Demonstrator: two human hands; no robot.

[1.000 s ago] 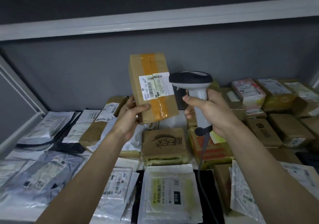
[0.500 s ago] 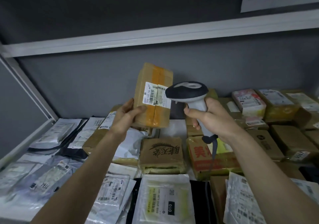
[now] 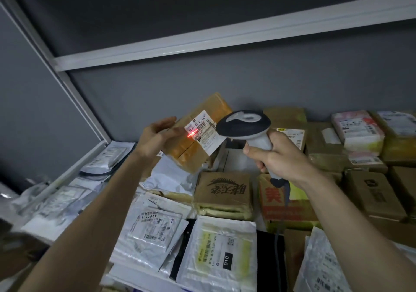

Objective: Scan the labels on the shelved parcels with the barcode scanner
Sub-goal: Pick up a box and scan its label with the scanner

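The left hand [image 3: 157, 138] holds a brown taped box [image 3: 198, 134] up above the shelf, tilted, with its white label [image 3: 203, 132] turned toward the scanner [image 3: 244, 124]. The thumb lies across the near face of the box beside the label; the other fingers pass behind the box, so how firmly they curl cannot be told. The right hand [image 3: 276, 156] is wrapped tight around the scanner's pale handle, its dark head aimed left at the label from just beside it. A short red line [image 3: 192, 133] glows on the left part of the label, close to the thumb tip, and it appears to miss most of the barcode, which sits further up and to the right.

To do this step well, the person would likely swing the beam so it runs across all the bars at once, keep the thumb off the print, and hold the box steady, perhaps flattening its tilt so glare does not spoil the read. Pulling the scanner back a little may widen the line. Many other parcels lie on the shelf below, among them a grey bag [image 3: 155, 226] and a carton with red print [image 3: 286, 204], each presumably waiting its turn
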